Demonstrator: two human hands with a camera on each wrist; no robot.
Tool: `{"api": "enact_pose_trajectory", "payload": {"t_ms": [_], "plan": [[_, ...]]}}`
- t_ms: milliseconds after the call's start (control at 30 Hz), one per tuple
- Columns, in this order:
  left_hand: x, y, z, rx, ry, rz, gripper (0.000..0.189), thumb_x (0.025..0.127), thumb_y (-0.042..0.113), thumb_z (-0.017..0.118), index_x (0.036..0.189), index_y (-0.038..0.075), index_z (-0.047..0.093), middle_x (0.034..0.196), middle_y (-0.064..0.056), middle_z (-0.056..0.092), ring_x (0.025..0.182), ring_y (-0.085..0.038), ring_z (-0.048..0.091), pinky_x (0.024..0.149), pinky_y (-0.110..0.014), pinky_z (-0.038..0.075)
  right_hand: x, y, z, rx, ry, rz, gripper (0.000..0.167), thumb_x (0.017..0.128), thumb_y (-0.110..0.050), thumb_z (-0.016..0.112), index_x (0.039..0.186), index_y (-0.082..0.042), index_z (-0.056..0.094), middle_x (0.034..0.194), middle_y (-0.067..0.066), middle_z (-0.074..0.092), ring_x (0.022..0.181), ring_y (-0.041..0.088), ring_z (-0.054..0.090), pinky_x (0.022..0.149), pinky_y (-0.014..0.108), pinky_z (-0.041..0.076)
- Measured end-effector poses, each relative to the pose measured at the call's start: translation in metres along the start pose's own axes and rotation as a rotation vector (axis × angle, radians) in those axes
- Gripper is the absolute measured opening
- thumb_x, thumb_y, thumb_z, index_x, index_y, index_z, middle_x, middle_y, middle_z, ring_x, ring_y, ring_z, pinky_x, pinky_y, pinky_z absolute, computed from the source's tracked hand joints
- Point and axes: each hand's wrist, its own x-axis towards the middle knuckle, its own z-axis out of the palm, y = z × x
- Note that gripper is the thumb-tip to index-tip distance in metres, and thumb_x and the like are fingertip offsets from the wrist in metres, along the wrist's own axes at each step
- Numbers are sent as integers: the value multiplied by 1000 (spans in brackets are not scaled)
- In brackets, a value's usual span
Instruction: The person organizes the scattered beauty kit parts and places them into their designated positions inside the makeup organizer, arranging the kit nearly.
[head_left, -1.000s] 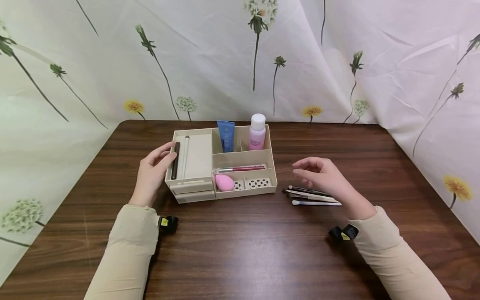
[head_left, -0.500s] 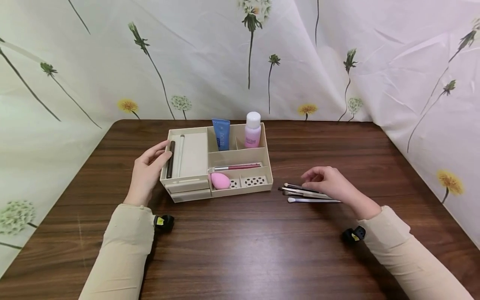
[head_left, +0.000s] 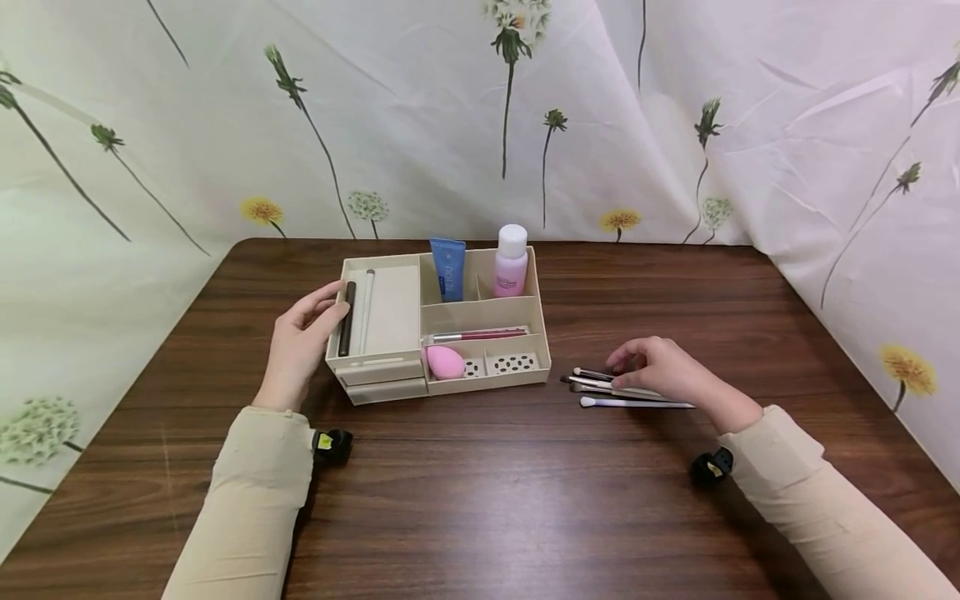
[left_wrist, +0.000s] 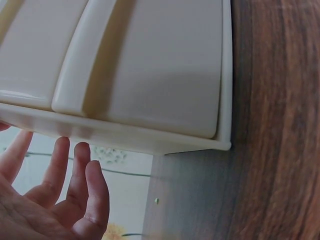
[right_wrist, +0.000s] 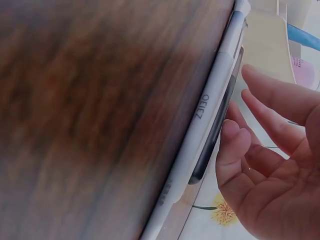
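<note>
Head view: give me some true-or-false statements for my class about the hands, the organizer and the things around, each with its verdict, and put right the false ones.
1. The left hand touches the organizer. True.
2. The right hand is at the brushes on the table. True.
3. The tube lies flat on the table. False: the tube stands at the back of the organizer.
4. The sponge sits at the front of the organizer. True.
5. The bottle is uncapped. False: the bottle has its white cap on.
6. The organizer is black. False: it is beige.
</note>
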Motion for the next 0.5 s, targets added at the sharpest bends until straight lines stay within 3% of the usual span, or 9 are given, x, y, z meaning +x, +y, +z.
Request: {"api": "enact_pose_trajectory", "payload": {"t_ms": [300, 500], "plan": [[0, 1, -2, -2, 10, 4, 46, 96, 32, 64, 140, 19, 59, 102, 19, 61, 102, 1, 54, 82, -13, 42, 10, -1, -3, -8, -83, 27, 26, 82, -13, 78, 105, -3, 73, 93, 6, 70, 84, 14, 61, 78, 32, 47], [-1, 1, 0, 8, 2, 5, 46, 96, 33, 63, 140, 19, 59, 100, 23, 60, 101, 1, 53, 81, -13, 42, 14, 2, -5, 131, -155, 61, 28, 80, -2, 77, 106, 4, 70, 86, 6, 63, 81, 16, 55, 75, 30, 45]]}}
